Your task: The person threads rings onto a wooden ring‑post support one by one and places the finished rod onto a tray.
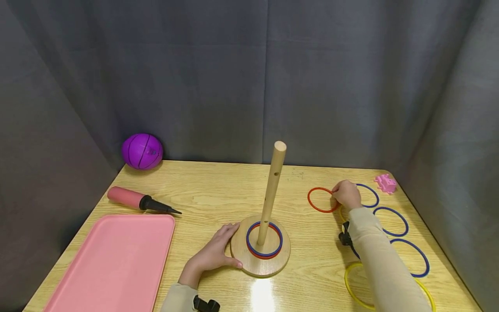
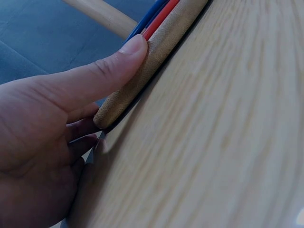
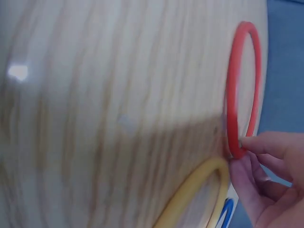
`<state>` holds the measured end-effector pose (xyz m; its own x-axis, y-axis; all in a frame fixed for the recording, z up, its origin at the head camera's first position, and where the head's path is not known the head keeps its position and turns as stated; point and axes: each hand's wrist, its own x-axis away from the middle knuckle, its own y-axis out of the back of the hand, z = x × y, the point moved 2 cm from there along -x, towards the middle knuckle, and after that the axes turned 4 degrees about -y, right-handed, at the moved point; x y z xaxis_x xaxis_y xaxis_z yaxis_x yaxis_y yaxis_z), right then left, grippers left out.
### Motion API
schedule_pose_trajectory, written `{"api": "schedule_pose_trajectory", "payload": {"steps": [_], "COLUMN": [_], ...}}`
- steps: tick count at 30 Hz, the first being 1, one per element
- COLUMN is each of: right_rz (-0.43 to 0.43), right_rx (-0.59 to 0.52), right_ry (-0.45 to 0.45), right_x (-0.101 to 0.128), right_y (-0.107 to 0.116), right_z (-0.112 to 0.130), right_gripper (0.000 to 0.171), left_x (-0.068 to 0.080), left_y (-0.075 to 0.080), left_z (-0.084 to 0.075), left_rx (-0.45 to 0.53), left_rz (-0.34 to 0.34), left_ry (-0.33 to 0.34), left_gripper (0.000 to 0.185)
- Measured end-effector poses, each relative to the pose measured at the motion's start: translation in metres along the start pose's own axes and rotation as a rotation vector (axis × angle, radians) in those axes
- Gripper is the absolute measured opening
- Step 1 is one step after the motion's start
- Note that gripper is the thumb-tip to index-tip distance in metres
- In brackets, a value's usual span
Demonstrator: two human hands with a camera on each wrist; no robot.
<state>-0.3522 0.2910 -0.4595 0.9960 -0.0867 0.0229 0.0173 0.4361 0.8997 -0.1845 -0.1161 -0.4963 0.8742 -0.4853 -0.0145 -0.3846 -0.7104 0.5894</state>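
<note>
Left hand (image 1: 213, 255) curled against the rim of the wooden base (image 1: 273, 268), thumb pressed on its edge, steadying it at mid-tabletop (image 1: 218, 190). Right hand (image 1: 346, 195) pinching the near edge of a red ring (image 1: 320, 199) lying flat right of the peg (image 1: 271, 192). Blue and red rings (image 1: 264, 241) already round the peg. No readable writing anywhere. Blue rings (image 1: 391, 221) and yellow rings (image 1: 352, 284) crowding the right edge; pink toy (image 1: 385, 183) at the far corner. Open wood between base and pink tray (image 1: 113, 264); pump (image 1: 140, 201) and purple ball (image 1: 142, 151) far left.
</note>
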Motion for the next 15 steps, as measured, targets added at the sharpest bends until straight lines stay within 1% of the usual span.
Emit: {"api": "schedule_pose_trajectory", "payload": {"steps": [3, 6, 10, 13, 15], "right_rz": [0.009, 0.024, 0.073, 0.094, 0.100], "right_rx": [-0.022, -0.076, -0.229, -0.376, -0.457], "right_ry": [0.007, 0.007, -0.020, -0.030, -0.020], "right_x": [0.001, 0.004, 0.012, 0.017, 0.022], "right_y": [0.002, 0.006, 0.015, 0.022, 0.029], "right_z": [0.005, 0.013, 0.026, 0.037, 0.045], "right_gripper": [0.013, 0.016, 0.022, 0.026, 0.027], "left_x": [0.000, 0.000, 0.000, 0.000, 0.000], "left_y": [0.000, 0.000, 0.000, -0.001, -0.001], "left_z": [-0.001, -0.002, -0.003, -0.002, -0.002], "left_rx": [0.003, 0.004, 0.004, 0.001, -0.002], "left_rz": [0.000, -0.001, -0.003, -0.011, -0.018], "left_ry": [0.002, 0.003, 0.004, -0.005, -0.014], "left_gripper": [0.108, 0.108, 0.108, 0.109, 0.110]}}
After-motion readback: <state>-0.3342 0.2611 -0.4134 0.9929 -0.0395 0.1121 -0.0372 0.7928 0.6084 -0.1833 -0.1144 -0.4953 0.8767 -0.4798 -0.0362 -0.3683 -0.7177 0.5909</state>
